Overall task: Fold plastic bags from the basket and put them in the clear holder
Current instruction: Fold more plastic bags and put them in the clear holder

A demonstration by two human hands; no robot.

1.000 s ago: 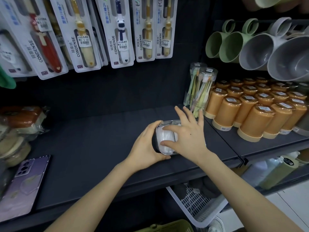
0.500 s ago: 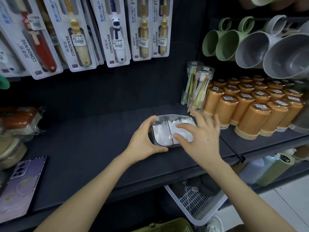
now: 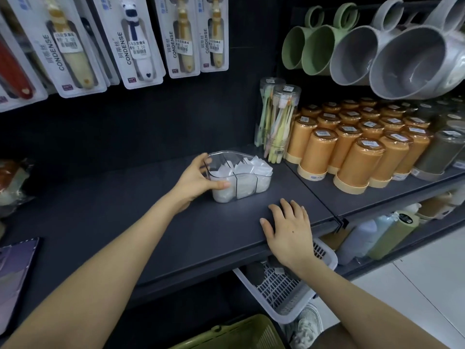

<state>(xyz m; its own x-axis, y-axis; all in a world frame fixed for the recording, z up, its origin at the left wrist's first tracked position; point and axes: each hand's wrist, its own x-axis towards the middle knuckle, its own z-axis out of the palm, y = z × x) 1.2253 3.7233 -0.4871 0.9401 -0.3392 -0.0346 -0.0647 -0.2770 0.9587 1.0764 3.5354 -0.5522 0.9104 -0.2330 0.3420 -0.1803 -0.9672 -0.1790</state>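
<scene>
Left hand [image 3: 198, 177] grips clear, divided plastic holder [image 3: 263, 184] on matte dark shelf [image 3: 125, 210]; folded white bags [image 3: 249, 169] inside; right hand [image 3: 289, 230] flat, fingers spread, on shelf edge; lattice basket [image 3: 284, 290] half hidden below.

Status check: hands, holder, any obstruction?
Left hand grips clear holder at its left end. Right hand flat on shelf, empty. Holder upright, folded bags inside. Nothing blocking.
</scene>
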